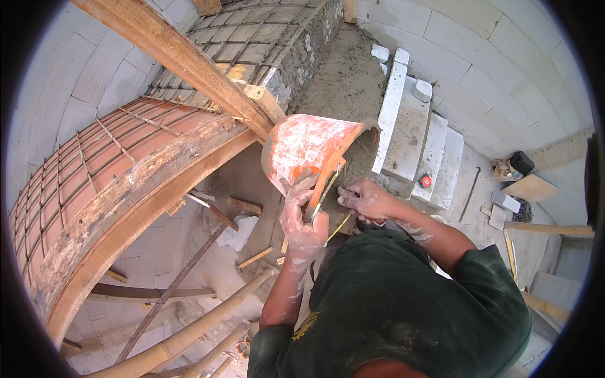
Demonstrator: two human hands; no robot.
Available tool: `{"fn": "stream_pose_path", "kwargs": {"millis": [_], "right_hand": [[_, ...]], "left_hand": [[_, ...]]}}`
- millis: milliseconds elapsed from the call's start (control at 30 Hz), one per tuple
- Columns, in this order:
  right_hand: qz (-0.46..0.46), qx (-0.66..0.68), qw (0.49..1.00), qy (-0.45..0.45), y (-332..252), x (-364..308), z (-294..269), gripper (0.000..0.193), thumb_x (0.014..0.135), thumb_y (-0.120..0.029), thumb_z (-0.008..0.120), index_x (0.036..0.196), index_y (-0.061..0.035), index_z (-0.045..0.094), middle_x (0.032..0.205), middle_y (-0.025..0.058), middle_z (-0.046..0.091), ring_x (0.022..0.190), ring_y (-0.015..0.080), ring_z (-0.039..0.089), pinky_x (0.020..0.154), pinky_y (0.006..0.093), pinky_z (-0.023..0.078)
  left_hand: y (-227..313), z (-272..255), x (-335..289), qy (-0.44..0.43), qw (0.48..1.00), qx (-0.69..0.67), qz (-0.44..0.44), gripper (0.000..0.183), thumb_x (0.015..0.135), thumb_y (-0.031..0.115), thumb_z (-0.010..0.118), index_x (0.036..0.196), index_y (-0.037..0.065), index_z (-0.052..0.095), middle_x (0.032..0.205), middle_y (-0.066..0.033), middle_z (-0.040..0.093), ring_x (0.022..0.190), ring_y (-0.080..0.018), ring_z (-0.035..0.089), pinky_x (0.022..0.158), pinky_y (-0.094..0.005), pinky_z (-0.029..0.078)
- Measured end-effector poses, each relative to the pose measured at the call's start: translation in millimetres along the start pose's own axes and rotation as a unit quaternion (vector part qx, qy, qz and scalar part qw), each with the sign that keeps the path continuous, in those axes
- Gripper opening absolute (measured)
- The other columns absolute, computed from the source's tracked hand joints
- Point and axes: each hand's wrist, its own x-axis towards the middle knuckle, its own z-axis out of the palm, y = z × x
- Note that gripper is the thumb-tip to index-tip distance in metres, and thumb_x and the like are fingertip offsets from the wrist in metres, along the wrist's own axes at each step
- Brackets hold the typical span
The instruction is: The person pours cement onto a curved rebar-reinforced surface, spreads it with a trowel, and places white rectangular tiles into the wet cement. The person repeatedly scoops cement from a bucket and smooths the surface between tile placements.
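Note:
An orange bucket [315,142], coated with whitish dried plaster, lies tilted in front of me, with its dark mouth partly visible on the right. My left hand [301,217] is closed round the near orange edge, fingers on the outer wall and thumb at the lower end. Along that edge runs a thin yellow strip [329,189], perhaps measuring tape; a second yellow piece [339,228] shows below it. My right hand [365,198] is just right of the edge, fingers pinched together; what they hold cannot be made out. White dust covers both hands.
A wooden beam [176,60] slants in from the upper left above a curved timber form [138,179]. Steel mesh [94,145] covers the sloping surface beyond. Pale blocks form steps [406,132] at right, with a red round object [426,181]. Bamboo poles [189,315] stand lower left.

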Motion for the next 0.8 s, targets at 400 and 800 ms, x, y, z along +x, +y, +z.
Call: {"fn": "stream_pose_path", "kwargs": {"millis": [400, 800], "right_hand": [[0.008, 0.268, 0.959, -0.096, 53.4, -14.0, 12.4, 0.036, 0.106, -0.046, 0.066, 0.094, -0.0127, 0.059, 0.069, -0.0032, 0.055, 0.047, 0.007, 0.051, 0.034, 0.0258, 0.036], [-0.059, 0.423, 0.903, -0.054, 80.7, 9.1, -111.3, 0.04, 0.105, -0.027, 0.069, 0.131, 0.0023, 0.063, 0.08, 0.0047, 0.063, 0.046, 0.0131, 0.056, 0.04, 0.0257, 0.046]], "left_hand": [[-24.1, 38.1, -24.6, 0.082, 0.963, -0.114, -0.231, 0.043, 0.082, -0.009, 0.057, 0.125, -0.006, 0.052, 0.124, -0.0154, 0.059, 0.12, -0.0234, 0.058, 0.109, -0.04, 0.047], [-99.3, 61.6, -11.5, 0.251, 0.867, -0.133, -0.409, 0.045, 0.082, -0.005, 0.059, 0.127, -0.003, 0.054, 0.118, -0.0118, 0.063, 0.11, -0.0178, 0.062, 0.1, -0.0319, 0.05]]}}
